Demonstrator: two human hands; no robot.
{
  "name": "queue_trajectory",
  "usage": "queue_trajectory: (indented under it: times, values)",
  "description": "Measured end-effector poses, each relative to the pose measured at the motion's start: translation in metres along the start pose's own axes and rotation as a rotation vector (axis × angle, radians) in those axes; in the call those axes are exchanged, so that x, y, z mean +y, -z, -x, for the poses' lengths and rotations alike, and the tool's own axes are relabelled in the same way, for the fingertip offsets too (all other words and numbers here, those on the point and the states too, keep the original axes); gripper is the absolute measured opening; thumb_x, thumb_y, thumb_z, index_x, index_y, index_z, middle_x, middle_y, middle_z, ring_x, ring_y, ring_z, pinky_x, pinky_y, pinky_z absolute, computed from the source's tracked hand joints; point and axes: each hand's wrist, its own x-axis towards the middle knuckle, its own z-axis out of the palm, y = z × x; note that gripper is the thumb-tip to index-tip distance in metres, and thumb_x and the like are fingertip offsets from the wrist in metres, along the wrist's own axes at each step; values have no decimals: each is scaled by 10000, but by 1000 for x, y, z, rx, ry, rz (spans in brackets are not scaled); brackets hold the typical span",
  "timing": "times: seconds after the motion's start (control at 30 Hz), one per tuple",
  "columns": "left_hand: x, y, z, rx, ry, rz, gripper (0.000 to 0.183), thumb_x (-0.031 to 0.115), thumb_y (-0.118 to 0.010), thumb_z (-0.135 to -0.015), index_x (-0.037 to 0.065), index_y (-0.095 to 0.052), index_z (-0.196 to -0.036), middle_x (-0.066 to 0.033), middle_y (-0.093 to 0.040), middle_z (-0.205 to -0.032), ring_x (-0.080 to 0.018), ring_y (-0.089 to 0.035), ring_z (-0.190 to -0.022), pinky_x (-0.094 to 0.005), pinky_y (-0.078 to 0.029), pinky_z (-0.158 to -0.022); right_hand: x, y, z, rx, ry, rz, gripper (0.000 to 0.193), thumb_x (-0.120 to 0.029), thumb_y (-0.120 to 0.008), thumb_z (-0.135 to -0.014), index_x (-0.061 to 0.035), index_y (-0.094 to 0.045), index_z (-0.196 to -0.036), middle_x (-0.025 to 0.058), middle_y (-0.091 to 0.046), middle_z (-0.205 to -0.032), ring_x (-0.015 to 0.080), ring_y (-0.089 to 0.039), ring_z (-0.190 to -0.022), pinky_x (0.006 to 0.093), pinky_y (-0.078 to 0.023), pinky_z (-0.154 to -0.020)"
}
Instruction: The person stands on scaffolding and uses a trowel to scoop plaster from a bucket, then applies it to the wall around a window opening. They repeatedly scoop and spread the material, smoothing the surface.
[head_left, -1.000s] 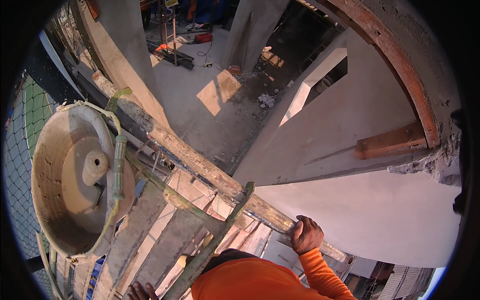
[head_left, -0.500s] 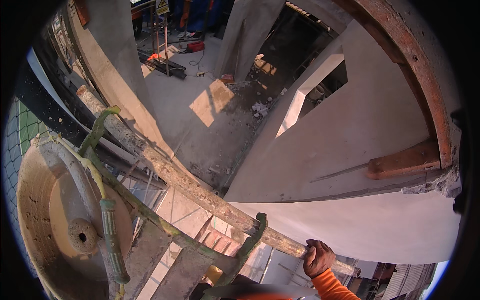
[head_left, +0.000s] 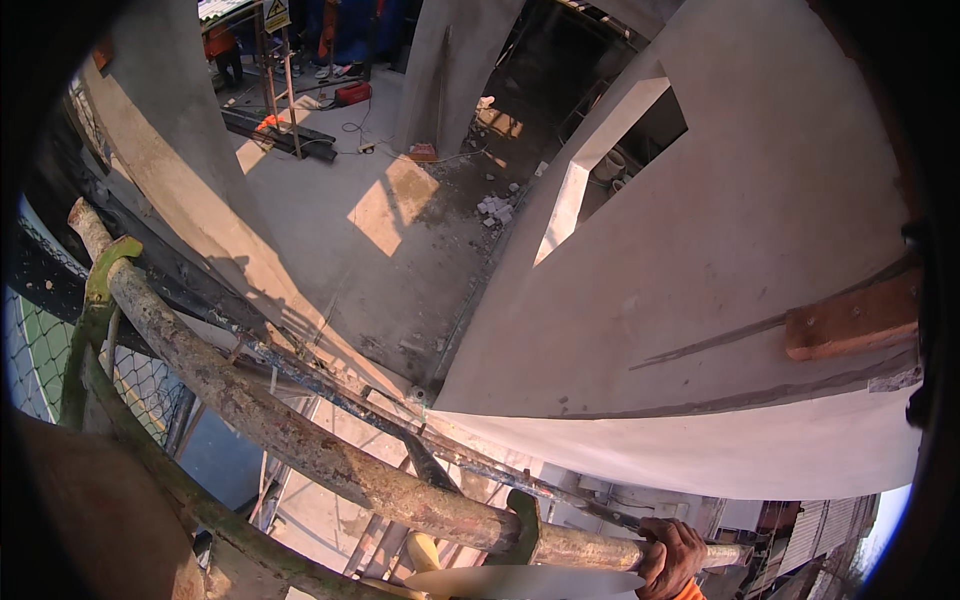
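My right hand [head_left: 672, 555] is at the bottom edge, fingers wrapped around the end of a mortar-crusted scaffold pipe [head_left: 300, 440]. The pipe runs diagonally from the upper left down to that hand. A green clamp [head_left: 522, 525] circles the pipe just left of the hand. Below the pipe, a pale flat blade-like shape [head_left: 520, 582] pokes in from the bottom edge. My left hand is not visible.
A grey plastered wall [head_left: 700, 250] fills the right, with a wooden block [head_left: 850, 320] fixed to it. A thinner blue-grey rail [head_left: 400, 425] runs beside the pipe. Netting [head_left: 40, 350] hangs at the left. Far below lies a concrete floor [head_left: 400, 250] with rubble and tools.
The view has swung up and to the right. The round mortar pan has slid off to the lower left. My orange sleeve and torso have left the view. My right hand stays on the pipe.
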Motion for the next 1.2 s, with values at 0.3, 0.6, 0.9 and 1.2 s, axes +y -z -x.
queue_trajectory:
  times: [0.3, 0.6, 0.9, 1.2]
  values:
    - [1, -2, -4, 7, -16, -60, 907, 612, -655, -947, -62, -472, -1525, -392, -538, -1444, -532, -500, -1401, -736, -371, -1103, -1, 1, 0, 39, 26, 26, 479, -391, -427, -1022, -20, -728, -1010, 125, -698, -786, 344, -676, -695, 447, -516, -669]
    - [-3, 4, 8, -39, 47, -142, 487, 360, -478, -1090, 51, -548, -1461, -314, -599, -1421, -491, -566, -1337, -689, -444, -1072, 0, 5, 8, -9, 11, 37, 390, -327, -474, -998, -26, -722, -995, 169, -673, -826, 390, -659, -736, 478, -516, -696]
    - [-10, 18, 37, -171, 121, -49, 785, 513, -675, -905, 70, -502, -1528, -300, -434, -1590, -536, -408, -1454, -704, -308, -1177, -6, 10, 15, 28, 18, 22, 330, -269, -496, -987, -28, -718, -1021, 177, -715, -872, 396, -692, -808, 489, -546, -779]
    - [-10, 28, 45, -237, 146, -7, 919, 455, -761, -787, 67, -456, -1562, -293, -356, -1645, -524, -299, -1521, -714, -226, -1199, -5, 8, 24, 99, 7, 65, 315, -292, -492, -1011, -53, -673, -914, 178, -686, -822, 412, -674, -775, 516, -535, -727]
